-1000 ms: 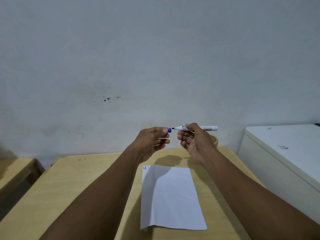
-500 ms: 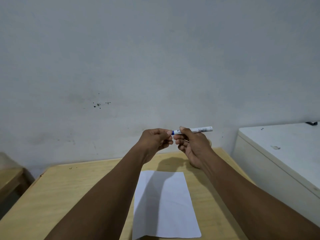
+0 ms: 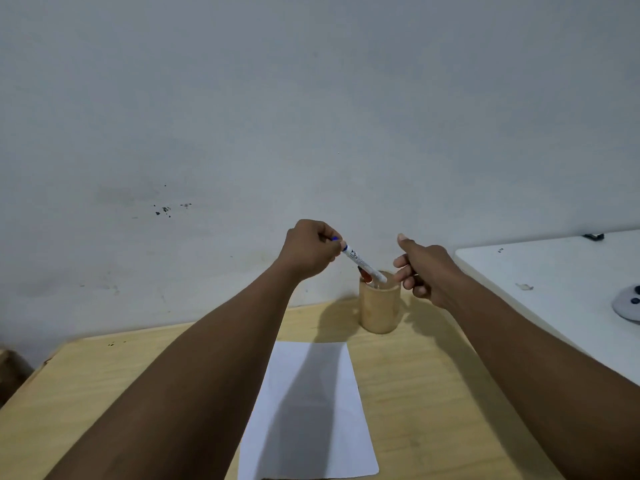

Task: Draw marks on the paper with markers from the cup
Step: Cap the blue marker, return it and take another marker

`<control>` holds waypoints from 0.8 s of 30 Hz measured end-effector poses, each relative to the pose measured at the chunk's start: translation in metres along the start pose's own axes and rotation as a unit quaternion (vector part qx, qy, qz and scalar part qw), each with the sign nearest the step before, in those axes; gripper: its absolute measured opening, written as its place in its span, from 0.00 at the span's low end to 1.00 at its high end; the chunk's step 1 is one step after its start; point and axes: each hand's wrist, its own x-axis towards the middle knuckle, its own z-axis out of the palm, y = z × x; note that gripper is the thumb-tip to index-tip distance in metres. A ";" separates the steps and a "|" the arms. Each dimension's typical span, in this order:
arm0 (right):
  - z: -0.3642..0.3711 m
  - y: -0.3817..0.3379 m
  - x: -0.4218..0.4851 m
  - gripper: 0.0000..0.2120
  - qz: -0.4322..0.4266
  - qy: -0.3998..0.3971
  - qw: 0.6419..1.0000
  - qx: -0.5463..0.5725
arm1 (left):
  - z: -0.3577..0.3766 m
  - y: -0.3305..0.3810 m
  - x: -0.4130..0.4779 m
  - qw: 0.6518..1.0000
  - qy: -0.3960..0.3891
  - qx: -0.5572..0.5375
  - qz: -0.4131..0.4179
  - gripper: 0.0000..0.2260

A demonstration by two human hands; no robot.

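Note:
My left hand [image 3: 310, 251] grips the blue-capped end of a white marker [image 3: 363, 264], which slants down to the right with its lower end at the mouth of the wooden cup [image 3: 380, 308]. A red-tipped marker [image 3: 364, 274] leans inside that cup. To the right of the cup my right hand [image 3: 424, 270] hovers with the thumb up and the fingers loosely curled, holding nothing. A white sheet of paper [image 3: 311, 410] lies flat on the wooden table [image 3: 104, 393] between my forearms, partly in shadow.
A grey wall rises right behind the table. A white surface [image 3: 554, 289] stands to the right, with a small dark item [image 3: 593, 236] at its back and a round grey object [image 3: 628, 303] near the frame edge. A second wooden piece [image 3: 8, 368] shows at far left.
The marker went from level, held in both hands, to tilted down into the cup in my left hand alone. My right hand let go and moved right, uncovering the cup.

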 end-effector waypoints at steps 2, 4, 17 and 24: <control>-0.003 0.004 0.003 0.22 0.002 0.000 1.000 -0.014 | 0.011 0.002 0.003 0.999 -0.013 0.035 0.009 0.04; -0.003 0.009 0.007 0.20 -0.003 -0.001 1.000 -0.029 | 0.022 0.003 0.007 0.997 -0.032 0.068 0.019 0.04; 0.000 0.038 0.029 0.17 -0.014 0.006 0.999 -0.049 | 0.064 -0.018 0.019 0.968 -0.135 0.212 0.028 0.21; 0.002 0.044 0.030 0.15 -0.015 -0.003 0.998 -0.059 | 0.068 -0.029 0.023 0.966 -0.112 0.229 0.046 0.09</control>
